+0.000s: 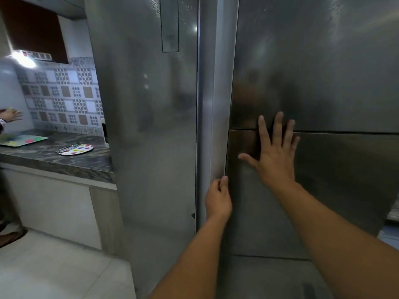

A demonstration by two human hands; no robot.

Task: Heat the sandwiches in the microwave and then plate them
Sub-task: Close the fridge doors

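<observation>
A tall steel side-by-side fridge fills the view, with a left door (151, 126) and a right door (323, 72). My right hand (274, 152) presses flat, fingers spread, on the right door across the seam of its inset panel (345, 180). My left hand (218, 199) grips the left edge of that right door at the central gap, fingers curled round it. On the counter at the left lies a white plate (76, 149) with coloured dots and metal tongs (65, 148) resting on it. No sandwiches and no microwave are in view.
A dark stone counter (64, 162) runs left of the fridge, with a colourful mat (21, 140) on it and patterned tiles behind. Another person's hand (10, 115) shows at the far left edge. Pale floor tiles (54, 266) lie below.
</observation>
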